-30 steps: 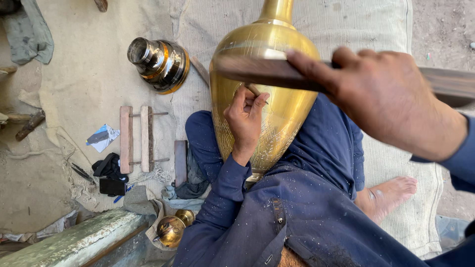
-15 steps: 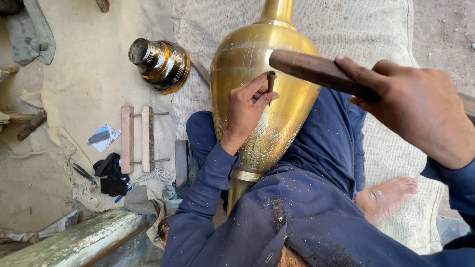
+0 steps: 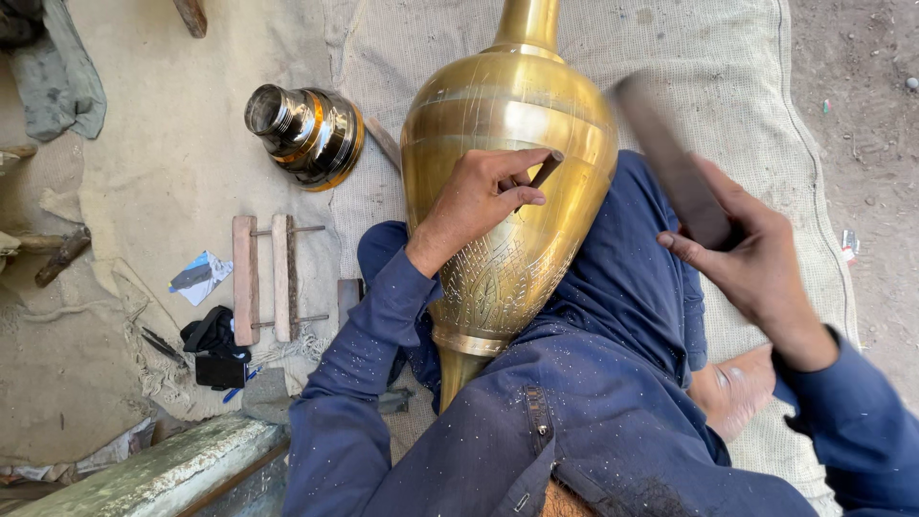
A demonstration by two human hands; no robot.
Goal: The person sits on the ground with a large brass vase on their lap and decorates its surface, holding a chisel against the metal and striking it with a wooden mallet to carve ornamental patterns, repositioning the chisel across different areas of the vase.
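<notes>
There is only one view, from a camera worn on the person's head. It looks almost straight down on the person's own lap and the ground, from close range. The brass vase fills the centre and its neck runs out of the frame at 12 o'clock. The left hand lies near the centre, and the right hand is at 3 o'clock, with some motion blur, probably. The woven mat reaches 1 o'clock, and bare ground shows from 9 to 11 o'clock.
</notes>
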